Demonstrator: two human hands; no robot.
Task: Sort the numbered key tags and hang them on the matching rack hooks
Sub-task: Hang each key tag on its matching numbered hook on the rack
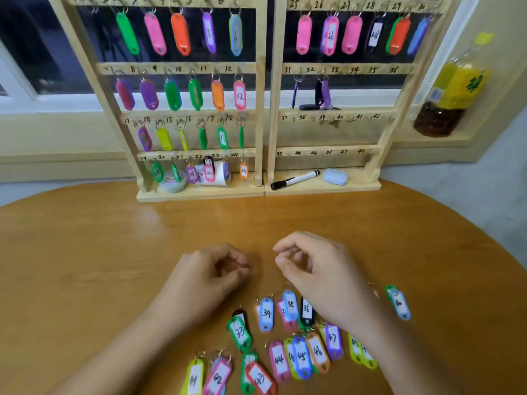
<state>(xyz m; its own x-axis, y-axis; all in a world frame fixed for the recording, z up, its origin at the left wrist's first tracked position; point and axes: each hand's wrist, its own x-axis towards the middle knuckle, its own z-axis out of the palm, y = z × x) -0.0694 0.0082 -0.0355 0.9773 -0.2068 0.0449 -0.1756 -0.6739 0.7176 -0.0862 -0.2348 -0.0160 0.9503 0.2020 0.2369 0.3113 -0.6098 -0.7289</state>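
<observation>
Nearest to us, the loose key tags (301,356) lie scattered on the round wooden table (85,252), with numbers 41 to 47 readable along the bottom edge. Just beyond them lie tag 33 (239,332), tag 34 (266,313), tag 35 (290,305) and tag 36 (306,310). The last two are tucked against the underside of the right wrist. One blue-and-green tag (398,303) lies apart, to the right of that forearm.

Both hands sit past the pile, over bare tabletop. The left hand (208,276) has its fingers loosely curled toward the thumb and holds nothing we can see; the tags lie to its near right. The right hand (316,269) is curled too, with thumb and forefinger close together. Its fingertips are blurred, so we cannot tell whether they pinch anything small.

Farther off, at the table's far edge, stand two wooden racks. The left rack (261,95) carries coloured tags on all four rows. The right rack (275,109) has tags along its top row and at the first two hooks of the row marked 31 to 36. On its base lie a black marker (295,179) and a pale blue case (335,176). A yellow-labelled bottle (453,89) stands on the sill to the right.
</observation>
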